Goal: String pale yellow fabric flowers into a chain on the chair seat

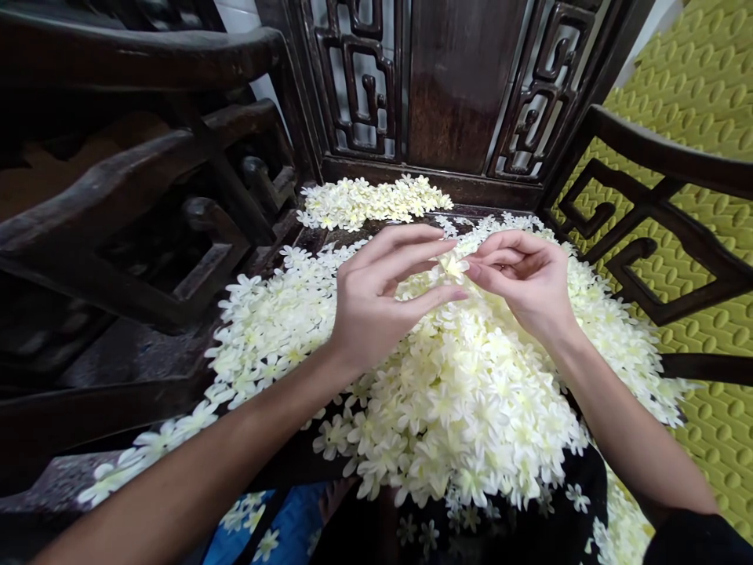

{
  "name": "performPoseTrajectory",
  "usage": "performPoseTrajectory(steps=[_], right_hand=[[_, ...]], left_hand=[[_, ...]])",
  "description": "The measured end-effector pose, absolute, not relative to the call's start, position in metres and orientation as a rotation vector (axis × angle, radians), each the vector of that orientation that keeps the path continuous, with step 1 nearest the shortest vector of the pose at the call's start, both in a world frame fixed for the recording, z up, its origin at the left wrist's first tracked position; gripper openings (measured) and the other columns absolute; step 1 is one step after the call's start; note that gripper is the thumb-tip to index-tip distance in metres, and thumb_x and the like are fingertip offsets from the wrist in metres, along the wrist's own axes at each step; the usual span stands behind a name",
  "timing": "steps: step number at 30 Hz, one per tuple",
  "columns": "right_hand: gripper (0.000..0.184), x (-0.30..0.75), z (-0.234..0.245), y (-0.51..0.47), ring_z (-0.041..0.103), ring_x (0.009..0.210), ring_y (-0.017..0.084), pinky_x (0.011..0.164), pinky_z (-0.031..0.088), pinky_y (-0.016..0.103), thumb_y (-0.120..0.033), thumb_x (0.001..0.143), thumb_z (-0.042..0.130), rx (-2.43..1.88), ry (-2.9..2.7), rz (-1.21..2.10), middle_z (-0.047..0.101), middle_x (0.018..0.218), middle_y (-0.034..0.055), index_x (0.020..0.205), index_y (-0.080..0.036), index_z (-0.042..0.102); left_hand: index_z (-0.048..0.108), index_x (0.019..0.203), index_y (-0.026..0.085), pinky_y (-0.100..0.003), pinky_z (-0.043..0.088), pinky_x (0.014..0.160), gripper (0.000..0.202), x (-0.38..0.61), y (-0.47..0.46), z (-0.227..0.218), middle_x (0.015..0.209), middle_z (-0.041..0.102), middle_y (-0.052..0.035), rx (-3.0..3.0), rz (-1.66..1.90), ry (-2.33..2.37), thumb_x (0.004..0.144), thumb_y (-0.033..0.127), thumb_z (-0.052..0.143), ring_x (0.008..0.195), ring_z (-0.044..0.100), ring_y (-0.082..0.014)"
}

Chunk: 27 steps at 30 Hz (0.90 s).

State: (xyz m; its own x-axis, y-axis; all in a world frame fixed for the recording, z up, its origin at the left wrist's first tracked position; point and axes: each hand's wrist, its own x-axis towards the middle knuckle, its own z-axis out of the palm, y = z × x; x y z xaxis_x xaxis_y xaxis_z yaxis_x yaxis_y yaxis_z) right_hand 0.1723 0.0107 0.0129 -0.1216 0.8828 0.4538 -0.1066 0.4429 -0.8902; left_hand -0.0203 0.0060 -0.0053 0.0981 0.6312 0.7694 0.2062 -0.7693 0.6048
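Observation:
A big heap of pale yellow-white fabric flowers [471, 392] covers the seat of a dark carved wooden chair [459, 102]. Above the heap, my left hand [382, 294] and my right hand [523, 282] meet fingertip to fingertip. Between them they pinch one small flower [452, 267]. My left fingers are stretched toward it, and my right fingers curl around its other side. A smaller, separate pile of flowers [370, 200] lies at the back of the seat.
The chair's carved armrests stand at left [147, 196] and right [647, 220]. A yellow-green embossed mat [706, 94] lies beyond the right armrest. Blue fabric with loose flowers [259, 526] shows at the bottom edge.

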Motion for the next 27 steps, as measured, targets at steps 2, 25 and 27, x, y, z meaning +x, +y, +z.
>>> performPoseTrajectory(steps=[2,25,27], right_hand=[[0.022,0.172,0.012,0.011,0.077,0.072,0.013,0.069,0.064,0.019,-0.015,0.069,0.09,-0.732,-1.442,1.014,0.08,0.08,0.0014,0.087,-0.019,0.077],[0.019,0.179,0.016,0.021,0.062,0.064,0.01,0.058,0.055,0.023,-0.017,0.067,0.082,-0.687,-1.26,1.172,0.07,0.074,-0.0013,0.084,-0.02,0.072],[0.013,0.183,0.018,0.023,0.057,0.061,0.01,0.057,0.053,0.025,-0.02,0.069,0.078,-0.653,-1.243,1.137,0.064,0.07,-0.0017,0.081,-0.021,0.072]], left_hand=[[0.077,0.11,0.026,-0.035,0.064,0.09,0.038,-0.022,0.008,-0.007,0.112,0.075,-0.0044,2.141,1.763,0.854,0.073,0.027,0.086,0.102,0.072,-0.0204],[0.077,0.108,0.027,-0.031,0.068,0.082,0.035,-0.018,0.0,-0.01,0.103,0.08,0.0001,1.835,1.615,0.758,0.076,0.011,0.076,0.087,0.077,-0.0171],[0.077,0.108,0.025,-0.033,0.068,0.085,0.032,-0.018,-0.001,-0.008,0.105,0.079,-0.0017,1.774,1.577,0.794,0.078,0.014,0.076,0.09,0.077,-0.0187]])
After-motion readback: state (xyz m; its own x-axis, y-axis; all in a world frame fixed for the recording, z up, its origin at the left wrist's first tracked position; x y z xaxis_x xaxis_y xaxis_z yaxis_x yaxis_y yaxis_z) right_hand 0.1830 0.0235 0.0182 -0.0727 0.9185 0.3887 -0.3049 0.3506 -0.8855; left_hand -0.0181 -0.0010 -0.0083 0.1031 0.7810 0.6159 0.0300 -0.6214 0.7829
